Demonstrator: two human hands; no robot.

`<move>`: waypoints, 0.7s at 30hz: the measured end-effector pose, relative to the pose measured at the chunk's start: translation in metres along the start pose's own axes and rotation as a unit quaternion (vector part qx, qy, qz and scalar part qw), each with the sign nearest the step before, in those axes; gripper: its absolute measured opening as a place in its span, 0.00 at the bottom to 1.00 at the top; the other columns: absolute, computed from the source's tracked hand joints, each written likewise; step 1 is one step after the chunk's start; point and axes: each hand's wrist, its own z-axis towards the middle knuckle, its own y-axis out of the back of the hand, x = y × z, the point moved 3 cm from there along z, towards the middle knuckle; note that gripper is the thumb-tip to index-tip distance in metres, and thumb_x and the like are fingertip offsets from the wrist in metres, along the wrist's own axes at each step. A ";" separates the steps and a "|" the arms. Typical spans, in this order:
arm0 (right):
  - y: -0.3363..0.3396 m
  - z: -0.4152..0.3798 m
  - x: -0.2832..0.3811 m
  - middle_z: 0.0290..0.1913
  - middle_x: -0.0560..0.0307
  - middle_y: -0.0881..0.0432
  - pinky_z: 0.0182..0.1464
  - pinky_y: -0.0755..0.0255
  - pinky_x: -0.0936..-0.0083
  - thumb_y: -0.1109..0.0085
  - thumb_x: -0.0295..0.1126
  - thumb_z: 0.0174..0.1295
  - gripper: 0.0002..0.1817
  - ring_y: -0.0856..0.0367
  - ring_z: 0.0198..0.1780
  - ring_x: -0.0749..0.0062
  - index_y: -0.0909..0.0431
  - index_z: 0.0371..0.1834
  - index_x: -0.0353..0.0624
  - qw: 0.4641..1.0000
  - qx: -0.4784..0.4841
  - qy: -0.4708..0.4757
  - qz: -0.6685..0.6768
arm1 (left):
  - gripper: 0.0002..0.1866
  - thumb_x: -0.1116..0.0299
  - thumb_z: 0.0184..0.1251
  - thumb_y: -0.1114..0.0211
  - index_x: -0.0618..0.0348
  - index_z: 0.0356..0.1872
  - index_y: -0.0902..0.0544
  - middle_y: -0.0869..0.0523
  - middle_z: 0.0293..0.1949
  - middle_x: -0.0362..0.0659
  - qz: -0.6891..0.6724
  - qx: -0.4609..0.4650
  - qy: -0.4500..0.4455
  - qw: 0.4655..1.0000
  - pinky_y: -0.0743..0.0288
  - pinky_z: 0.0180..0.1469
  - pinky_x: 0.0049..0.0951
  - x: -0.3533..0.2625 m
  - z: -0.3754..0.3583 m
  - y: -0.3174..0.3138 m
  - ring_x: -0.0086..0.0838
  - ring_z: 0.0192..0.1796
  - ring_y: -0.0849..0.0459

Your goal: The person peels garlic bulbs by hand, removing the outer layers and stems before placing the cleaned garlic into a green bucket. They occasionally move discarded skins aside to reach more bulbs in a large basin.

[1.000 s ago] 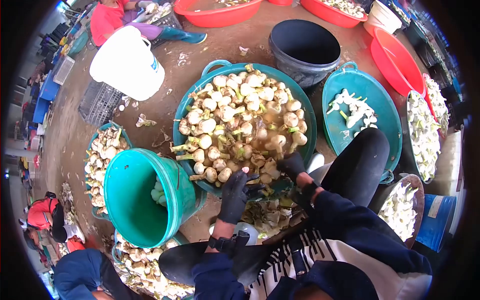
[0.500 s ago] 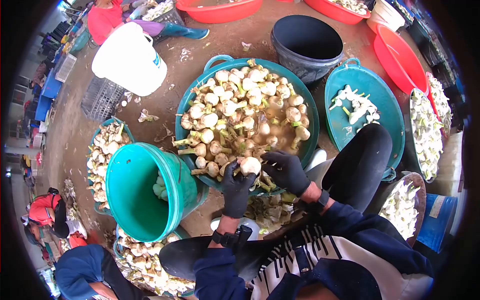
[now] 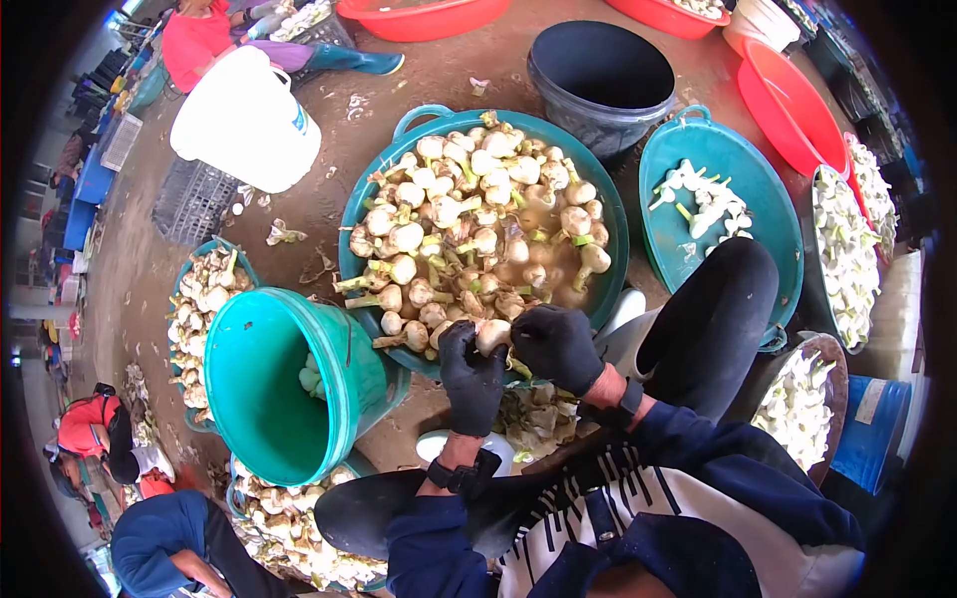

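My left hand [image 3: 473, 379], in a black glove, is closed round a pale garlic bulb [image 3: 491, 337] at the near rim of a big teal tub. My right hand [image 3: 560, 349], gloved alike, has its fingers curled in against the bulb's right side; its fingertips are partly hidden. Under and beyond both hands, the teal tub [image 3: 620, 261] holds many garlic bulbs with stems, some lying in brown water. Peeled white garlic bulbs [image 3: 710, 201] lie in a second teal tub [image 3: 658, 149] to the right.
A tilted green bucket [image 3: 269, 399] with pale bulbs stands at left, a dark bucket [image 3: 603, 95] behind the tub. A white bucket [image 3: 244, 120] sits on a black crate [image 3: 194, 199]. Red basins [image 3: 788, 110] and more garlic tubs ring the area. Several people sit nearby. Peelings litter the floor.
My right hand has moved left, from apart with spread fingers to closed against the bulb. The left hand keeps its hold on the bulb. The whole view has shifted slightly.
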 end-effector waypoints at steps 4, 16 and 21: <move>-0.002 0.000 -0.005 0.24 0.47 0.19 0.31 0.25 0.67 0.37 0.31 0.46 0.08 0.18 0.26 0.57 0.18 0.26 0.38 0.999 0.020 -0.041 0.030 | 0.23 0.84 0.51 0.32 0.64 0.49 0.27 0.24 0.49 0.46 -0.053 0.029 0.046 0.997 0.25 0.53 0.30 -0.004 0.003 0.003 0.31 0.50 0.22; 0.028 0.007 -0.086 0.22 0.48 0.18 0.34 0.25 0.69 0.41 0.31 0.50 0.09 0.17 0.26 0.63 0.18 0.27 0.34 0.995 -0.017 -0.078 -0.063 | 0.24 0.79 0.60 0.39 0.64 0.59 0.29 0.22 0.54 0.47 -0.410 0.121 0.254 0.868 0.22 0.54 0.31 -0.015 0.005 0.011 0.35 0.56 0.21; 0.039 0.008 -0.038 0.46 0.44 0.18 0.59 0.31 0.62 0.35 0.36 0.56 0.18 0.21 0.50 0.50 0.20 0.49 0.40 0.982 0.109 -0.013 0.154 | 0.24 0.75 0.63 0.40 0.65 0.60 0.31 0.23 0.55 0.49 -0.459 0.130 0.289 0.830 0.19 0.53 0.34 -0.013 0.008 0.008 0.37 0.55 0.20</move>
